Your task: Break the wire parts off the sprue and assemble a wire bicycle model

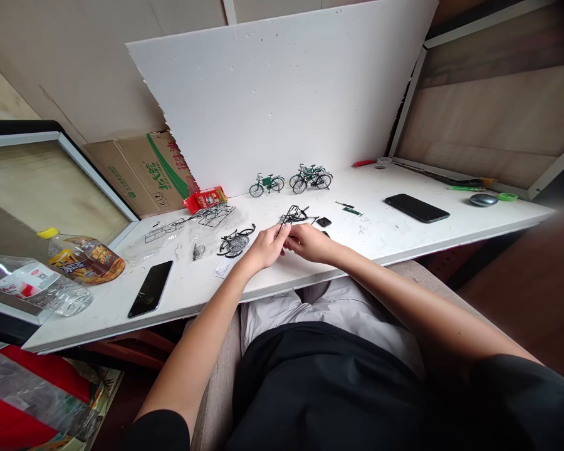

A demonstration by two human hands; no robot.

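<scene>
Pinching together at the middle of the frame, the left hand [263,247] and right hand [310,242] are closing their fingertips on a small black wire-like bicycle-model part [294,216], which is sitting just above them on the white desk [404,235]. A slip seems likely, since so thin a piece could spring loose and be lost among the black unfinished model bicycle [235,242] and wire frames [215,215] lying left of centre. Exactly what the fingers are gripping is too small to make out.
</scene>
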